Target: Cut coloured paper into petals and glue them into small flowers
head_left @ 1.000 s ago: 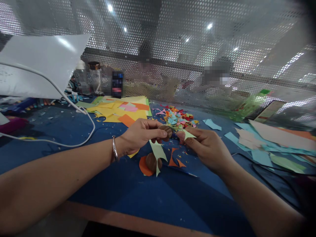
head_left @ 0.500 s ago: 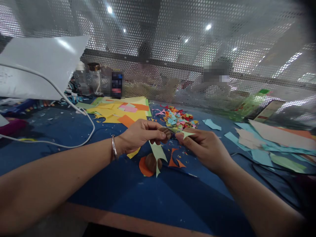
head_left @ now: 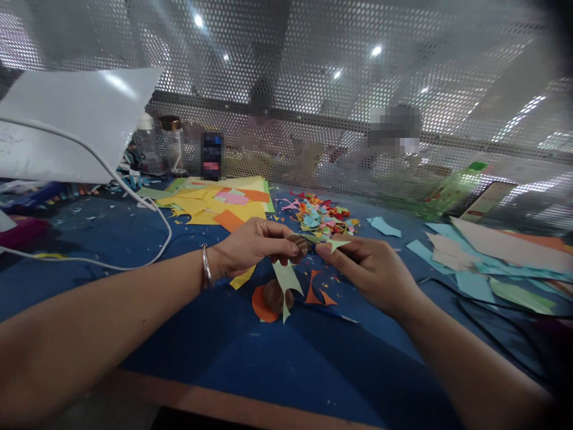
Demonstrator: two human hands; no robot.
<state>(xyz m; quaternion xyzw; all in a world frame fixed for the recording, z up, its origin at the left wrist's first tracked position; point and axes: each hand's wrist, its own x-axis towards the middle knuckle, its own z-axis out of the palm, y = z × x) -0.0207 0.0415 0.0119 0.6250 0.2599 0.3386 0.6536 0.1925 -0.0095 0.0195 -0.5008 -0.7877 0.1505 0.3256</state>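
My left hand [head_left: 262, 243] is closed in a pinch on a round brown disc [head_left: 296, 245], held above the table. Against that disc lies pale green paper, and a cut strip of pale green paper [head_left: 286, 278] hangs below my left fingers. My right hand [head_left: 364, 263], fingers pinched, grips a pointed end of pale green paper [head_left: 336, 244] just right of the disc. Whether a tool is also in my right fingers is hidden. Beneath the hands, a second brown disc [head_left: 272, 294] rests partly on an orange paper circle [head_left: 262, 307]. A thin blue stick [head_left: 333, 312] lies beside it.
Yellow and orange paper sheets [head_left: 201, 206] lie at the back left, near bottles [head_left: 172, 146] and a phone [head_left: 212, 155]. A heap of coloured scraps [head_left: 322, 215] sits behind my hands. Blue and pink papers [head_left: 483, 263] and a black cable [head_left: 492, 322] are on the right.
The pale green paper between my hands and the brown disc have shifted and turned slightly. My right fingers have moved a little left. Both hands keep their pinch.
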